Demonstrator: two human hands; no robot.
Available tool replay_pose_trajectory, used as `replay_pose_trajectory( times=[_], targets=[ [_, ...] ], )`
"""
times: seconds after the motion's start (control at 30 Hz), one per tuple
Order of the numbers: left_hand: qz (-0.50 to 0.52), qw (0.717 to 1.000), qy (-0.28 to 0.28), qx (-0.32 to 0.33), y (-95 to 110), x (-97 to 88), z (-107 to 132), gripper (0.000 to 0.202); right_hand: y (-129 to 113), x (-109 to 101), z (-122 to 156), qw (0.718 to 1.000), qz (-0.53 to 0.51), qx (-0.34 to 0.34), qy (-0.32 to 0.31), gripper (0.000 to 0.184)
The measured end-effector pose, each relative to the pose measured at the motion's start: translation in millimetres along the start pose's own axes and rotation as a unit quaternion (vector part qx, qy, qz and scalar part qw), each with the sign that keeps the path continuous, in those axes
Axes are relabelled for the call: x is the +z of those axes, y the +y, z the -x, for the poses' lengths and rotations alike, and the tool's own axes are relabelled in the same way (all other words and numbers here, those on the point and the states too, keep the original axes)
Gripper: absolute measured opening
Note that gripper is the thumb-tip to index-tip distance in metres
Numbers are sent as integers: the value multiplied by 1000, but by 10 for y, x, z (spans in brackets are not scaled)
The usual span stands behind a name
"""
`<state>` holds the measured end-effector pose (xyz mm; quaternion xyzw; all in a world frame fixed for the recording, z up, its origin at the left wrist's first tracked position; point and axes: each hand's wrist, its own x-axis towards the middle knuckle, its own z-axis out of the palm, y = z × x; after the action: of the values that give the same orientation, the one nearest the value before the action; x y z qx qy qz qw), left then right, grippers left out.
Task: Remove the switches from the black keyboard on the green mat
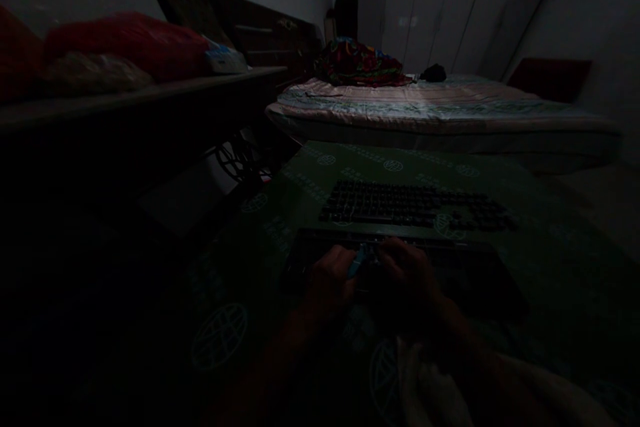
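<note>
Over a dark keyboard base (475, 270), both hands work close together in dim light. My left hand (331, 273) is closed around a small light-blue tool (357, 260), whose exact kind I cannot make out. Just to its right, my right hand (407, 267) has its fingers bent and pressed together near the tool's tip. Whatever those fingers pinch is hidden. Rows of loose black keycaps (385, 201) lie behind the base, set out in a keyboard's layout. The middle of the base is partly covered by my hands.
A green printed sheet (280, 167) covers the table. Light cloth (433, 380) lies by my right forearm. Beyond the table stands a bed (450, 107) with a patterned blanket (355, 63). At left, a ledge (200, 88) carries red bags (130, 43).
</note>
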<state>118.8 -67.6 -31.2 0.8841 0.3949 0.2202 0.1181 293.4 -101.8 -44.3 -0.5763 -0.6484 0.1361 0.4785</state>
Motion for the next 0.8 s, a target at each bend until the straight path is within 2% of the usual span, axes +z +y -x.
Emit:
replay_pose_trajectory(
  times=[0.17,0.3,0.37,0.53,0.8],
  targets=[
    [3,1000,2,5,15,-1,1,17,5,-14,50,999,14,-26,-40,16],
    [14,1000,20,18,11,10,-54,25,97,33,43,997,14,-76,-18,19],
    [10,1000,19,15,9,17,-69,23,113,47,44,997,7,-72,-18,19],
    [7,1000,7,12,24,12,-34,18,37,4,44,998,-20,-14,-52,18],
    [12,999,29,17,57,9,-47,21,42,-12,19,999,-14,-37,-34,19]
  ],
)
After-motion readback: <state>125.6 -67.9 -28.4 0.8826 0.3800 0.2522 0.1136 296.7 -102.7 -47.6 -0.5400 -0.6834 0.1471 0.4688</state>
